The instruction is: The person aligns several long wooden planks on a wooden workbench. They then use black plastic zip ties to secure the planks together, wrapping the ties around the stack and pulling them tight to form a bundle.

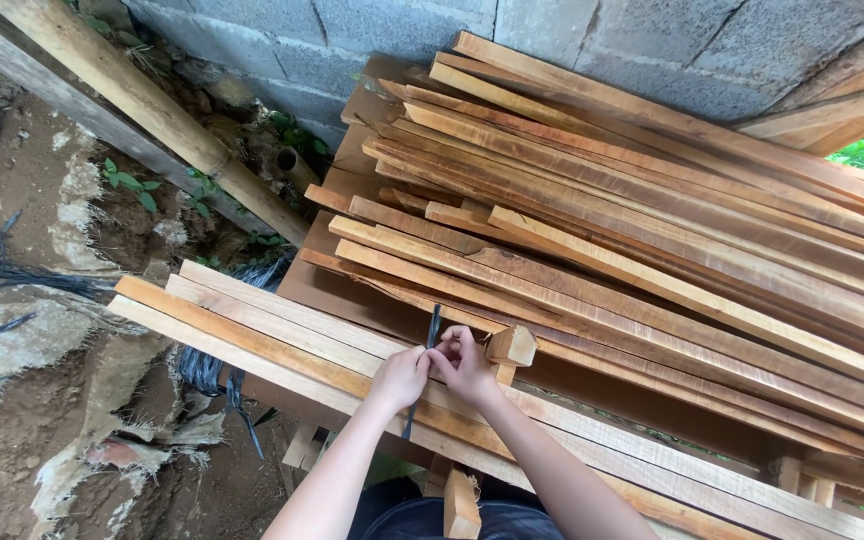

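Stacked planks [652,250] by block wall [352,40]; left hand [399,378] & right hand [464,365] both pinch black strap [433,330] between them

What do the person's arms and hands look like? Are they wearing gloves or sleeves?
No gloves and no sleeves show. Both forearms are bare up to the bottom edge of the picture. The left hand and right hand are bare too, with no watch, ring or bracelet visible.

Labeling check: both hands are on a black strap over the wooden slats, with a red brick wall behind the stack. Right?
Not quite. The head view shows the wall is grey concrete block, not red brick. The rest holds: left hand and right hand meet on the black strap over the wooden slats.
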